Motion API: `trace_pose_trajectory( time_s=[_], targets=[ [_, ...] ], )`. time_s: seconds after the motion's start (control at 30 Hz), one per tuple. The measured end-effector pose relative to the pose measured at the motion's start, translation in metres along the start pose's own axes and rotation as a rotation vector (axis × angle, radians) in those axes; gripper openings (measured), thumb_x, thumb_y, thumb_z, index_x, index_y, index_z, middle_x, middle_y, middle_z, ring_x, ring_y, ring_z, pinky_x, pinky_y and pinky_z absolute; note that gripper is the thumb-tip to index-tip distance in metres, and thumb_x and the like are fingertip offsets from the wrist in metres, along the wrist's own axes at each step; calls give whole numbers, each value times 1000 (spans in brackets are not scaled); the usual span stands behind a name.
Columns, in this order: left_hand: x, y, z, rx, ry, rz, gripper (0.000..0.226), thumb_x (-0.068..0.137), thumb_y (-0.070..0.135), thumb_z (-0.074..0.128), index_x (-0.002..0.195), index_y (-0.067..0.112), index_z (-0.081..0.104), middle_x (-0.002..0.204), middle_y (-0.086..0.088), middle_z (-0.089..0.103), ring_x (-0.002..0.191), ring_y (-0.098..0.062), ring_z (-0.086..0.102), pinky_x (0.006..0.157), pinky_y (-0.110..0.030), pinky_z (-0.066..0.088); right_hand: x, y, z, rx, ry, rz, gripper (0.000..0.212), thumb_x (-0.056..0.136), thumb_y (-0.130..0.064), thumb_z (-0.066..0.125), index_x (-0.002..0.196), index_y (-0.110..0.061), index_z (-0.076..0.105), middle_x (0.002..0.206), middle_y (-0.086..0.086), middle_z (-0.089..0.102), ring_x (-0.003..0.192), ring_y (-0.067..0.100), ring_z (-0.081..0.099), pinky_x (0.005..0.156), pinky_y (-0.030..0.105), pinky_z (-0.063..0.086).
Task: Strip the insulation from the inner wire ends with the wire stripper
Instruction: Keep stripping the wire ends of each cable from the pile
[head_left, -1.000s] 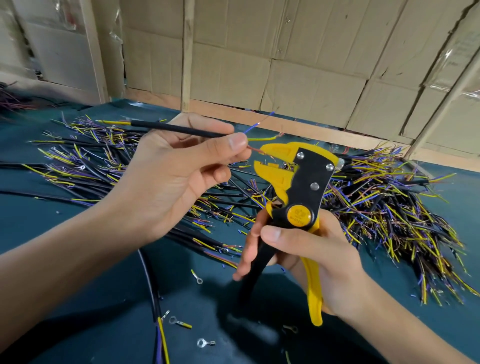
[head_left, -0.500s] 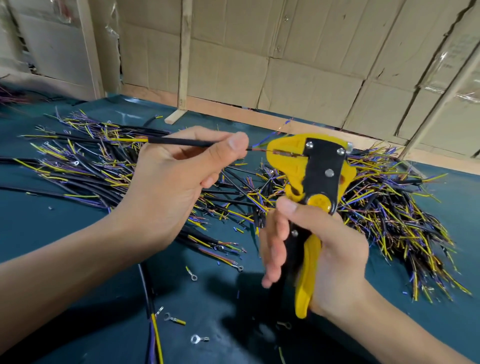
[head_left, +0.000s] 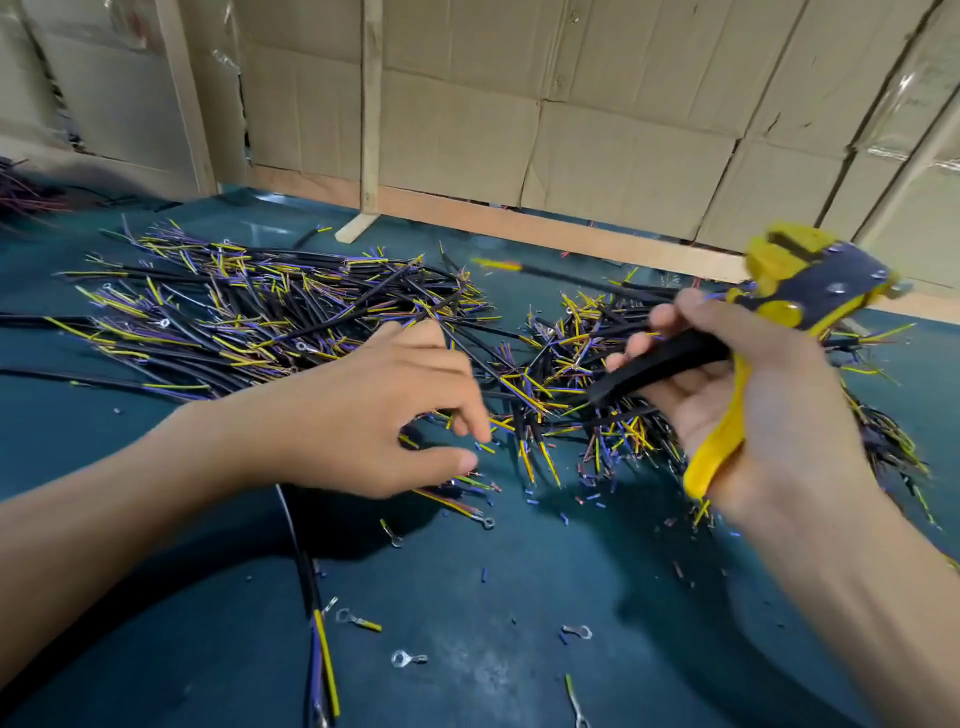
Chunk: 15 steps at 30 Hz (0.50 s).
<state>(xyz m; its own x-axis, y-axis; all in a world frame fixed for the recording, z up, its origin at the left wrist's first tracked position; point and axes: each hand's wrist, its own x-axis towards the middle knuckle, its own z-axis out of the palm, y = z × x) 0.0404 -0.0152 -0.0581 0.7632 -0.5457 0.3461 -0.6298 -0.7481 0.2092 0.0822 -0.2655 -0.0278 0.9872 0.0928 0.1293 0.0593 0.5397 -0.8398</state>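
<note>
Right hand (head_left: 748, 410) wrapped around the yellow-and-black handles of a wire stripper (head_left: 753, 338), thumb across the top near the yellow pivot disc, fingers curled under the black handle; tool raised clear of the dark teal tabletop (head_left: 519, 597), yellow head tilted up and away to the far right, blurred. Left hand (head_left: 384, 415) hovering low over the tabletop, palm down, holding nothing, thumb and index finger loosely bent toward each other above a few short yellow and blue wire ends.

Beyond the left hand, a broad heap of black-sheathed cables with yellow and purple inner wires (head_left: 249, 312) fanned across the tabletop. Between the two hands and under the right one, a second tangled heap of the same cables (head_left: 566, 364), inner ends pointing toward the viewer. Beyond the right hand's fingertips, one black cable with a blurred yellow-orange end (head_left: 524, 267), whether resting or in the air impossible to tell.

Below both hands, short blue and copper-coloured insulation offcuts (head_left: 597, 501) scattered over the tabletop, with several small silver ring terminals (head_left: 408, 659) nearer the viewer. Beneath the left forearm, a single black cable with yellow and purple cores (head_left: 322, 660) running toward the near edge.

Behind everything, a wall of flattened brown cardboard (head_left: 571, 130) braced with pale wooden battens.
</note>
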Motion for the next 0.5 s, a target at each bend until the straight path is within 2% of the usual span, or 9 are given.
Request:
trace_pose_trajectory(
  time_s=[0.07,0.17,0.23,0.3,0.37,0.43,0.47,0.5],
  targets=[
    [-5,-9,-5,57,-146,22,16,90,46,66,102,35,66,93,20,57,99,-8,45,89,-28,30,10,-14,-9,-10,127,-32,3,93,-5,65,95,-5,62,85,11,70,66,22,67,70,39,62],
    [-3,-11,-7,-2,-226,15,14,88,41,69,101,34,68,93,19,57,98,-8,50,94,-34,33,19,-28,-22,42,224,-83,15,91,-1,66,106,1,64,91,12,67,64,21,68,73,38,62],
    [-3,-11,-6,2,-197,20,9,87,37,68,95,34,70,88,18,60,94,-8,52,95,-37,33,19,-35,-23,103,227,-91,7,90,0,66,89,3,72,81,12,69,63,22,68,73,38,61],
    [-2,-9,-6,-14,-136,21,4,89,31,68,92,32,71,84,17,60,88,-9,53,94,-37,36,18,-35,-24,85,191,-110,24,89,0,66,68,-3,78,77,12,69,65,24,67,75,38,61],
    [-2,-9,-7,-46,-76,21,7,90,28,67,95,29,71,85,16,60,85,-9,55,89,-35,42,13,-31,-18,-12,128,-171,28,89,0,64,66,-8,77,83,13,70,67,26,65,76,41,60],
    [0,-9,-9,-30,-19,36,10,93,28,63,101,26,70,90,14,61,84,-8,57,83,-36,47,8,-23,-12,-96,46,-233,24,91,3,60,77,-12,73,86,15,71,64,28,62,74,44,60],
    [0,-8,-9,-16,11,52,12,95,28,61,103,25,70,92,13,62,86,-8,58,83,-36,48,5,-18,-8,-117,13,-243,15,91,4,60,90,-9,68,89,17,71,63,29,62,73,47,59],
    [1,-8,-9,-2,46,70,14,97,28,59,106,24,69,95,13,62,88,-7,58,83,-35,49,3,-14,-5,-133,-9,-247,16,91,5,60,103,-5,62,90,19,71,62,30,62,73,49,60]
  ],
)
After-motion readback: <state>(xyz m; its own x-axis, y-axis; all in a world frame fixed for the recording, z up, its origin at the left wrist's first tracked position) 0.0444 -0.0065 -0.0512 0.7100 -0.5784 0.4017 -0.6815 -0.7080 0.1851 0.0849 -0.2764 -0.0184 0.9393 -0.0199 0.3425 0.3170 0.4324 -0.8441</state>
